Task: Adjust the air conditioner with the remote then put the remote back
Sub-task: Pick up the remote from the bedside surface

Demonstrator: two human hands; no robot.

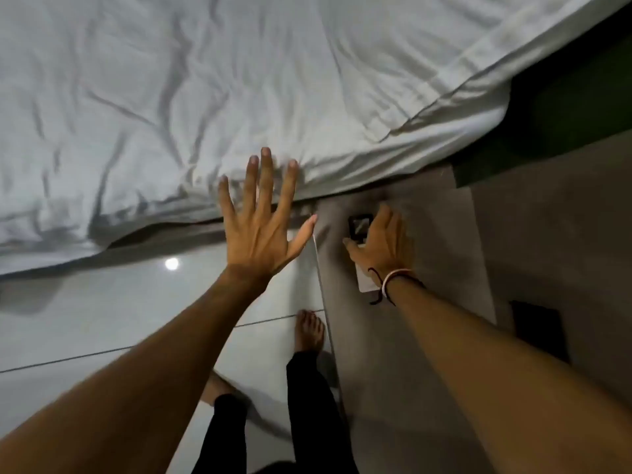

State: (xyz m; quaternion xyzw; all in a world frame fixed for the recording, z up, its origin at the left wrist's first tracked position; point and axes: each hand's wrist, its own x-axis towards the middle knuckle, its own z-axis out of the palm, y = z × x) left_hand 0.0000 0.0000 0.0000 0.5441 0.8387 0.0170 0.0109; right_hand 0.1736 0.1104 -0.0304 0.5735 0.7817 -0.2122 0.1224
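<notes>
The white remote (365, 282) with a dark screen at its far end (359, 224) lies on the grey bedside table (427, 254). My right hand (383, 244) covers its middle, thumb on the left side and fingers curled over the right side, holding it against the tabletop. My left hand (263, 217) hovers flat with fingers spread wide over the edge of the bed, holding nothing. The air conditioner is not in view.
A bed with a rumpled white sheet (205, 97) fills the top and left. Glossy white floor tiles (119, 319) lie below it, with my bare feet (309, 331) by the table's edge. A dark object (540, 330) sits at the table's right.
</notes>
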